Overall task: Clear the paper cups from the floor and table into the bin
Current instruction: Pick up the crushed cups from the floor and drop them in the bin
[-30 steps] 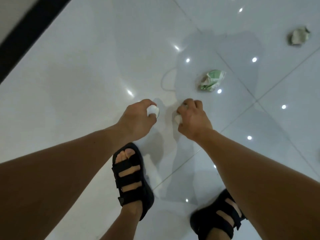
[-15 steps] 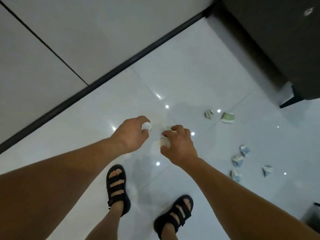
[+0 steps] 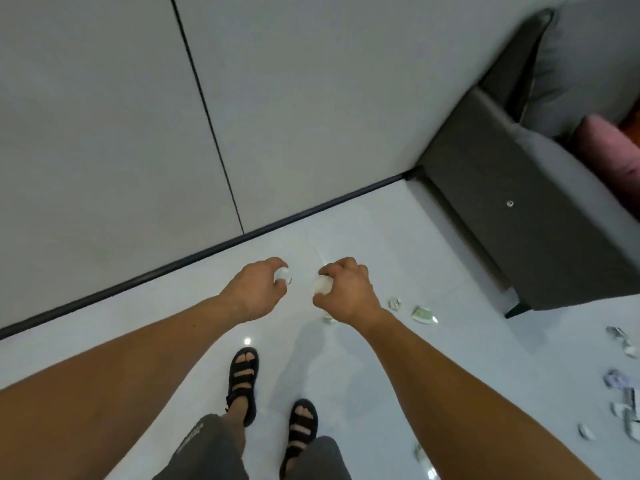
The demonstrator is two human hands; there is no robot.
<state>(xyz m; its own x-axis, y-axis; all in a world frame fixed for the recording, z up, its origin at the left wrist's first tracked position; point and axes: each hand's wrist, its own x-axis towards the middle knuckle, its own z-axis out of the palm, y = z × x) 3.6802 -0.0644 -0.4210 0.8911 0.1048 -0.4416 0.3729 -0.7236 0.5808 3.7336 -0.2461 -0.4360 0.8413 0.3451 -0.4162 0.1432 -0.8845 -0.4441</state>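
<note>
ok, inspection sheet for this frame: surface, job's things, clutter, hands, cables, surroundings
Surface: glossy white floor tiles, light reflections.
Job's things: left cup and right cup, both white, both held; crushed cups scattered on the floor at right; bin not in view.
Clutter: nothing seen besides the cups.
Hands: left hand grips the left cup; right hand grips the right cup.
Cables: nothing seen.
Surroundings: grey wall panels, dark skirting, grey sofa with pink cushion; black sandals.

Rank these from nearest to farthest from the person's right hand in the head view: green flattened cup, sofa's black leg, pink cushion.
1. The green flattened cup, on the floor just right of the right hand.
2. The sofa's black leg, farther right.
3. The pink cushion, high at the far right edge.
</note>
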